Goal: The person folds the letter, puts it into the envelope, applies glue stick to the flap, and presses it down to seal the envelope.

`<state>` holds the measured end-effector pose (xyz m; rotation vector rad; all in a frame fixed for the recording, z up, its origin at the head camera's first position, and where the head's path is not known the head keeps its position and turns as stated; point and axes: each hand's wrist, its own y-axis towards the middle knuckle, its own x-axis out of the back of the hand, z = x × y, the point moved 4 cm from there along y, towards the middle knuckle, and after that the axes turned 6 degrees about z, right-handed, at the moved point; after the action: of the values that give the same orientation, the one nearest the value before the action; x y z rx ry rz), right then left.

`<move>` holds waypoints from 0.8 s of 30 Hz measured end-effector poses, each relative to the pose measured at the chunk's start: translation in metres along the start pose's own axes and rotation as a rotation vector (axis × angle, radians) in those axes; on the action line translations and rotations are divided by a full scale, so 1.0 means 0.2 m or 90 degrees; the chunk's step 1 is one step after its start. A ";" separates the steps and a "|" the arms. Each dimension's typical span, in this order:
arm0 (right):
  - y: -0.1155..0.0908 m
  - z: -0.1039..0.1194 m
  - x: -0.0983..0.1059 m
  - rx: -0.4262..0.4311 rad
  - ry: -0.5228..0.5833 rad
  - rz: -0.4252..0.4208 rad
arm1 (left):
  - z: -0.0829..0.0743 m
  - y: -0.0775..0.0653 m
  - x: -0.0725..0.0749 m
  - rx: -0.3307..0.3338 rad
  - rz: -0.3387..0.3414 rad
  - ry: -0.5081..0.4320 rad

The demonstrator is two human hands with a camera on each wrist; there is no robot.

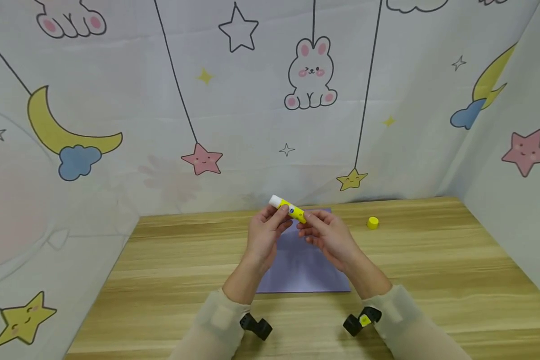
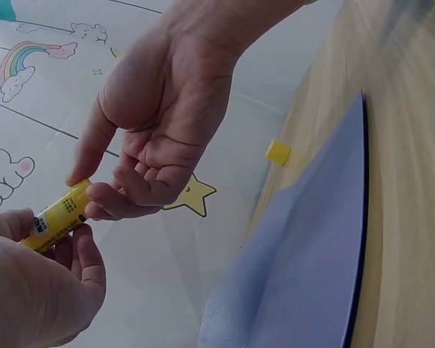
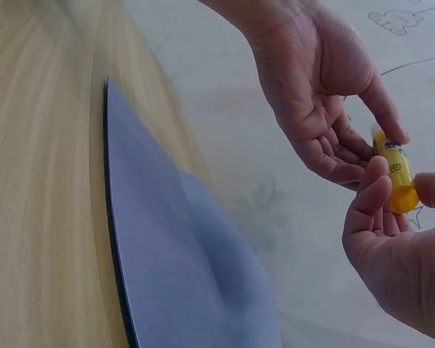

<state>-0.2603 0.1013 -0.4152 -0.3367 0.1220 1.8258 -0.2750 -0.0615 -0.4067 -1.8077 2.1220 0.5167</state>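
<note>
Raised over the table is a yellow glue stick (image 1: 295, 213) with a white top end, tilted, its cap off. My left hand (image 1: 264, 235) pinches its barrel near the white end between thumb and fingers. At the lower yellow end, my right hand (image 1: 335, 239) pinches the base between thumb and fingertips, as the right wrist view also shows with the glue stick (image 3: 397, 174). Below both hands lies a purple sheet (image 1: 303, 277), partly hidden by them. The yellow cap (image 1: 373, 223) stands on the table to the right of the sheet.
The wood-grain table (image 1: 171, 280) ends at a white printed curtain (image 1: 261, 115) behind and at both sides. In the left wrist view the purple sheet (image 2: 312, 232) shows a thick dark edge. A small black camera (image 1: 257, 326) is strapped to the left wrist.
</note>
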 end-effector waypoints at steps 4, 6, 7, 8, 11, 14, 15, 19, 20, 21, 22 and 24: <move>0.00 0.00 0.00 0.046 -0.027 0.001 | 0.00 0.00 0.00 -0.009 -0.002 -0.004; 0.00 0.00 -0.01 0.079 -0.063 -0.003 | 0.00 0.00 0.00 -0.010 -0.005 -0.004; 0.00 0.01 -0.01 0.099 -0.089 -0.006 | 0.00 0.00 0.01 -0.010 -0.006 -0.004; -0.01 0.01 -0.01 0.120 -0.120 -0.011 | 0.00 0.00 0.01 -0.009 -0.008 -0.004; -0.02 0.02 -0.03 0.178 -0.200 -0.023 | 0.00 0.00 0.01 -0.004 -0.009 0.000; -0.02 0.03 -0.03 0.192 -0.228 -0.031 | 0.00 0.00 0.02 -0.004 -0.011 -0.001; -0.02 0.02 -0.03 0.182 -0.220 -0.029 | -0.01 0.00 0.02 -0.005 -0.011 0.000; -0.01 0.01 -0.02 0.099 -0.134 -0.007 | -0.01 0.00 0.02 -0.007 -0.011 0.006; 0.00 0.00 -0.02 0.082 -0.113 -0.001 | -0.01 0.00 0.01 -0.006 -0.010 0.008; 0.00 0.00 -0.02 0.069 -0.094 0.006 | -0.01 0.00 0.01 -0.006 -0.010 0.010; 0.00 -0.01 -0.02 0.061 -0.079 0.011 | -0.01 0.00 0.01 -0.007 -0.009 0.010; 0.00 -0.01 -0.01 0.061 -0.068 0.016 | -0.01 0.00 0.01 -0.009 -0.007 0.007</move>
<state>-0.2593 0.0986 -0.4166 -0.1700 0.1392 1.8515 -0.2758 -0.0639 -0.4068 -1.8326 2.1191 0.5210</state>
